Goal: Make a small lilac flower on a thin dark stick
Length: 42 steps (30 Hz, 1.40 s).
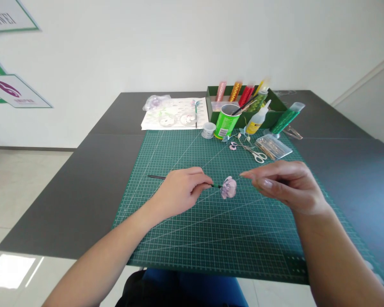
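A thin dark stick (156, 177) runs through my left hand (187, 187), whose fingers are closed round it. Its right end shows green, and there a pale pink-purple flower (229, 188) with ruffled petals hangs over the green cutting mat (217, 238). My right hand (284, 185) is just right of the flower, thumb and forefinger pinched together. A very fine line seems to run from the petals toward those fingertips, but what they hold is too small to make out.
Behind the hands are white-handled scissors (259, 157), a clear plastic case (273, 146), a green can (226, 122) with sticks, a glue bottle (257, 119) and a small clear cup (208, 130). A dark green box (213, 115) holds colourful tubes. White paper (152, 121) lies back left.
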Each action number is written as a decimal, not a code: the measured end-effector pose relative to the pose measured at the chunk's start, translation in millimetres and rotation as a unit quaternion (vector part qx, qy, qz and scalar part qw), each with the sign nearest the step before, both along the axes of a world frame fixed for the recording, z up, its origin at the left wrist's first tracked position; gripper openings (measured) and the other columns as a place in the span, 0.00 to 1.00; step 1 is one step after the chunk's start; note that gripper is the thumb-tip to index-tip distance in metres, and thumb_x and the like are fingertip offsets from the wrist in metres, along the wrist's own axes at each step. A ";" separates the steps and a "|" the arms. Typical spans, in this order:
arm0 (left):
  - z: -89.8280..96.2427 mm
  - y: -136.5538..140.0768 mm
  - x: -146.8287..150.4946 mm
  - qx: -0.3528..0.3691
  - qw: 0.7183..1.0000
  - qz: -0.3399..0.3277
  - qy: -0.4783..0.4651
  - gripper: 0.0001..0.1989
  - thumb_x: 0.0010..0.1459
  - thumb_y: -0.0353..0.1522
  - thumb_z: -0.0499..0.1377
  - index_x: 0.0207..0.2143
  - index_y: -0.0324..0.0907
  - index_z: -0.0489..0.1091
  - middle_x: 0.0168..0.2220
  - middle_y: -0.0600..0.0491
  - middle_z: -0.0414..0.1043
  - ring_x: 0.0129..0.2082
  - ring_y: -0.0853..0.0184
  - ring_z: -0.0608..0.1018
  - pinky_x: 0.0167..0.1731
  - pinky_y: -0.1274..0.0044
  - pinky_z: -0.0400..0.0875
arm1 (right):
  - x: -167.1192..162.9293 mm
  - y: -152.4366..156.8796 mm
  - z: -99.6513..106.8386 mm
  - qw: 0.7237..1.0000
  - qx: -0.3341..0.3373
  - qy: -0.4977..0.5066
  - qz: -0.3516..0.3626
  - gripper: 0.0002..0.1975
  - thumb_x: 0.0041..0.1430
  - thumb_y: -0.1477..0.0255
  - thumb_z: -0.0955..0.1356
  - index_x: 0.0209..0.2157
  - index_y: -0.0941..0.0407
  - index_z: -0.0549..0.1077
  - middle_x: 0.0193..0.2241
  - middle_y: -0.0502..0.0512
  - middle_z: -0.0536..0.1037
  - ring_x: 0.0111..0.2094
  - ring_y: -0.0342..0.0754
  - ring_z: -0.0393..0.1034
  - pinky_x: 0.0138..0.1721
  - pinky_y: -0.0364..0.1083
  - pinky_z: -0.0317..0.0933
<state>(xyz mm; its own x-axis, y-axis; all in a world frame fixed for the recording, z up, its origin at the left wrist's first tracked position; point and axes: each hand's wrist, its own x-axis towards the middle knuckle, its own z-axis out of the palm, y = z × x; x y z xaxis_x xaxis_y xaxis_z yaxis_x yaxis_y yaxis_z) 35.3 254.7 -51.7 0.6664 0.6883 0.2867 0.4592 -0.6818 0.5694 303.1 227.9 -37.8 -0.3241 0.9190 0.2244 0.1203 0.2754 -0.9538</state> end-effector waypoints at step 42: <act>5.6 22.9 -18.5 -0.020 0.997 0.065 -0.043 0.09 0.65 0.26 0.60 0.43 0.43 0.80 0.34 0.53 0.78 0.29 0.71 0.74 0.28 0.78 0.62 | 6.3 -5.8 -0.8 0.996 -0.009 0.058 0.065 0.14 0.68 0.65 0.69 0.52 0.49 0.81 0.15 0.42 0.52 0.14 0.38 0.44 0.18 0.44 0.39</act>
<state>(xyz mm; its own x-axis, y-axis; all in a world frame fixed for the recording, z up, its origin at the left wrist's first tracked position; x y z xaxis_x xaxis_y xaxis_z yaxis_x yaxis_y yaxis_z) 16.8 277.7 -46.0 0.5442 0.7798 0.3094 0.4910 -0.5951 0.6363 309.3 222.1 -38.6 -0.4136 0.8749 0.2521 -0.0267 0.2651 -0.9639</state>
